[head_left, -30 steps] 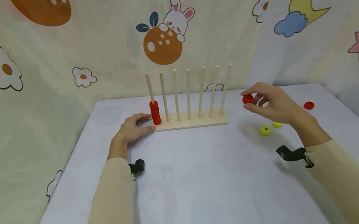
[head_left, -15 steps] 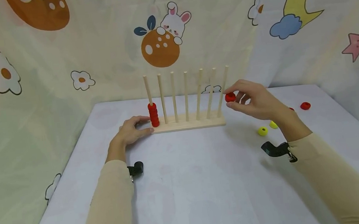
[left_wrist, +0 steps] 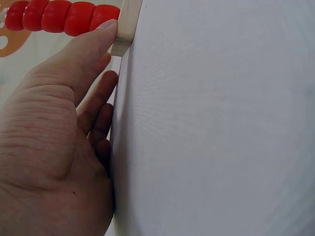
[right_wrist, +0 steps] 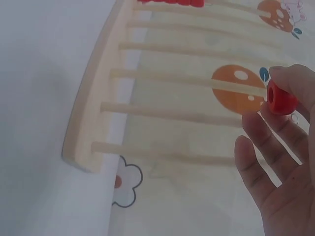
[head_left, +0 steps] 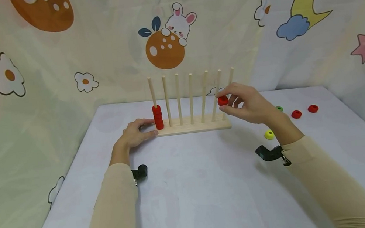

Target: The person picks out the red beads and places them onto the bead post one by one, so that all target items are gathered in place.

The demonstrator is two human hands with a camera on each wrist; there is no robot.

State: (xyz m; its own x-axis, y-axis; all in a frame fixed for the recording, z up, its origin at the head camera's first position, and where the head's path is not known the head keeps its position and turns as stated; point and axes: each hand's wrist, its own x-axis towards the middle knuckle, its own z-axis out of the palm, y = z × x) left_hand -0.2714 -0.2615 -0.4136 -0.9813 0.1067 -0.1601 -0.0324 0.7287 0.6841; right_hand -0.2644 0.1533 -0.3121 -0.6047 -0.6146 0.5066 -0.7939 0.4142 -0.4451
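A wooden peg rack [head_left: 194, 128] with several upright pegs stands at the back of the table. Red beads [head_left: 157, 117] are stacked on its leftmost peg. My left hand [head_left: 134, 134] holds the rack's left end, thumb at the front and fingers behind; in the left wrist view the thumb tip lies against the base beside the beads. With thumb and index finger my right hand [head_left: 248, 103] pinches a red bead [head_left: 222, 101], which overlaps the pegs near the right end in the head view. In the right wrist view this bead [right_wrist: 281, 98] shows its hole, with the other fingers spread.
On the right side of the table lie two red beads [head_left: 296, 114], a green bead [head_left: 279, 108] and a yellow bead [head_left: 269, 134], partly behind the right forearm. A patterned cloth [head_left: 111, 43] hangs behind the table.
My right hand has moved left with the red bead, from right of the rack to over its right-hand pegs. A green bead has come into view behind it. The left hand stays put.
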